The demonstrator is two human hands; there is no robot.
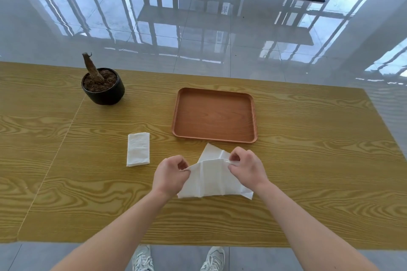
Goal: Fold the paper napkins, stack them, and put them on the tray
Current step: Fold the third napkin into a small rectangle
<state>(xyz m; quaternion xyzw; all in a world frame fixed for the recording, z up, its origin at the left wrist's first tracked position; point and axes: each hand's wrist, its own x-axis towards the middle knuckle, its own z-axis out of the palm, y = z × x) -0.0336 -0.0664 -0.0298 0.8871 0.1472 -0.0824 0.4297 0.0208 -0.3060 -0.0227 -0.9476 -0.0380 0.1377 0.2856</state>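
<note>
A white paper napkin (pixel 212 179) lies partly unfolded on the wooden table, just in front of the brown tray (pixel 214 138). My left hand (pixel 170 175) pinches the napkin's upper left edge. My right hand (pixel 246 166) pinches its upper right edge, and the edge is lifted off the table between them. Another layer of white napkin paper (pixel 212 153) pokes out behind, toward the tray. A second napkin (pixel 138 149), folded into a narrow rectangle, lies flat to the left. Nothing rests on the tray.
A black pot (pixel 103 90) with soil and a bare stump stands at the back left of the table (pixel 308 160). The table's near edge is close to my shoes (pixel 143 257). Glossy floor tiles and black table bases lie beyond.
</note>
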